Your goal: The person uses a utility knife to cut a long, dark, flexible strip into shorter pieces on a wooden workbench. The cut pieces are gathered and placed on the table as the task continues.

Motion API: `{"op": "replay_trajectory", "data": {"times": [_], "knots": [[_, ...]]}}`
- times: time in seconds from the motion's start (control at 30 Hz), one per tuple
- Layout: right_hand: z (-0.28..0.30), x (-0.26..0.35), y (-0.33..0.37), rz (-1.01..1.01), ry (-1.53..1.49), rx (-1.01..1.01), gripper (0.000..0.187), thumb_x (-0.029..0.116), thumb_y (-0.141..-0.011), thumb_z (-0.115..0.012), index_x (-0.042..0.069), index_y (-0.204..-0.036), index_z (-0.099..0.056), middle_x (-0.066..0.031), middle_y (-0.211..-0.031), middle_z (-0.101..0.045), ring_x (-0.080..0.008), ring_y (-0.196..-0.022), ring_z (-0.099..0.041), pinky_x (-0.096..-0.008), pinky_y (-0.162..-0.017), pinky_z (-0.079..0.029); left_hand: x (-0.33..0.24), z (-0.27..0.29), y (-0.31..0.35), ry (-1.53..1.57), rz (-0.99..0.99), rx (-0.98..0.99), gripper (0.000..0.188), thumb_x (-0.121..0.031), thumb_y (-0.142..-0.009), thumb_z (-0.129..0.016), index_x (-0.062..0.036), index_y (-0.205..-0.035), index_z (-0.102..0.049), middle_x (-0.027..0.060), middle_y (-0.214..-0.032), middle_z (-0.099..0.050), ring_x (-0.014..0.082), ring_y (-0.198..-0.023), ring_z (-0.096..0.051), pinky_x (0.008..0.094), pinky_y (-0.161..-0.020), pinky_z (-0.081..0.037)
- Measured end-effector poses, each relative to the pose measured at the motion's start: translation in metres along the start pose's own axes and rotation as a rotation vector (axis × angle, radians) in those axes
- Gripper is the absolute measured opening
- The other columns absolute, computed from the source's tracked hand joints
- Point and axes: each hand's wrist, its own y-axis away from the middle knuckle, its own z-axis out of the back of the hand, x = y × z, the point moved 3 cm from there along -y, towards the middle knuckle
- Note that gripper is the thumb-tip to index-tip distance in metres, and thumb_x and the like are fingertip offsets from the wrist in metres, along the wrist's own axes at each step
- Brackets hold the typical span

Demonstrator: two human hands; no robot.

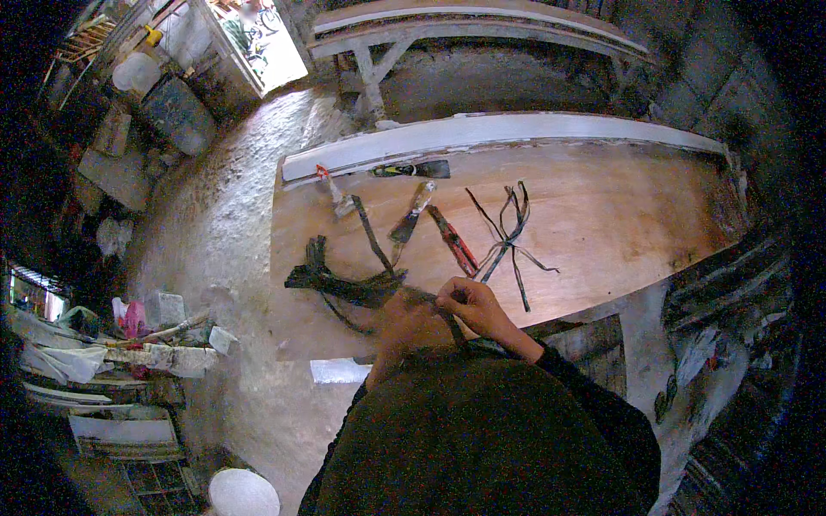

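Over the near edge of the wooden board, my right hand (pixel 483 313) pinches a narrow dark strip (pixel 454 329) between thumb and fingers. Close beside it, my left hand (pixel 406 320) is blurred, its fingers closed at the strip's other part. Just beyond my left hand lies a bundle of dark strips (pixel 331 282), with one loose dark strip (pixel 372 234) reaching away from it. A red-and-black utility knife (pixel 453 242) rests past my right hand. To its right are several thin dark strips (pixel 514 230), crossing in a loose cluster.
The wooden board (pixel 619 206) has a white raised edge (pixel 516 127) at the back. A scraper (pixel 413 211), a dark flat tool (pixel 411 169) and an orange-tipped tool (pixel 334 187) lie on it. Behind stands a long bench (pixel 482 30); a round white lid (pixel 244 493) is low at left.
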Motion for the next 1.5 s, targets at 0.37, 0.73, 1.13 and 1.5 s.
{"op": "replay_trajectory", "data": {"times": [0.37,0.73,1.13,1.5], "knots": [[0.052,-0.002,0.012,0.068,-0.124,-0.102,0.011,0.013,-0.080,-0.056,0.004,-0.078,-0.052,-0.0011,-0.073,-0.054,-0.0076,-0.068,-0.050,-0.0212,-0.063,-0.041,0.021,-0.043,-0.028,0.456,0.218,0.095,0.019,-0.004,-0.073,-0.056,-0.0011,-0.090,-0.050,0.0105,-0.084,-0.056,0.0208,-0.073,-0.056,0.0308,-0.061,-0.049],[0.115,-0.008,0.044,0.027,-0.172,-0.248,0.010,0.013,-0.079,-0.057,0.004,-0.078,-0.053,-0.0010,-0.076,-0.055,-0.0089,-0.069,-0.049,-0.0219,-0.062,-0.041,-0.038,-0.126,-0.032,-0.070,-0.009,0.095,0.019,-0.005,-0.076,-0.054,0.0012,-0.094,-0.051,0.0083,-0.084,-0.056,0.0177,-0.079,-0.055,0.0293,-0.072,-0.046],[0.158,-0.008,0.055,0.052,-0.194,-0.290,0.014,0.014,-0.078,-0.059,0.006,-0.072,-0.050,0.0011,-0.067,-0.051,-0.0071,-0.060,-0.048,-0.0206,-0.054,-0.040,-0.012,-0.159,-0.057,-0.311,-0.131,0.136,0.014,-0.014,-0.076,-0.058,-0.0013,-0.079,-0.052,0.0051,-0.072,-0.054,0.0148,-0.064,-0.051,0.0277,-0.059,-0.042],[0.148,-0.018,0.038,0.121,-0.326,-0.176,0.012,0.003,-0.073,-0.060,0.006,-0.081,-0.050,-0.0012,-0.072,-0.054,-0.0082,-0.062,-0.050,-0.0216,-0.056,-0.041,-0.025,-0.149,-0.053,-0.415,-0.021,0.130,0.012,-0.011,-0.074,-0.061,-0.0022,-0.074,-0.053,0.0054,-0.069,-0.054,0.0152,-0.064,-0.051,0.0277,-0.059,-0.042]]}}
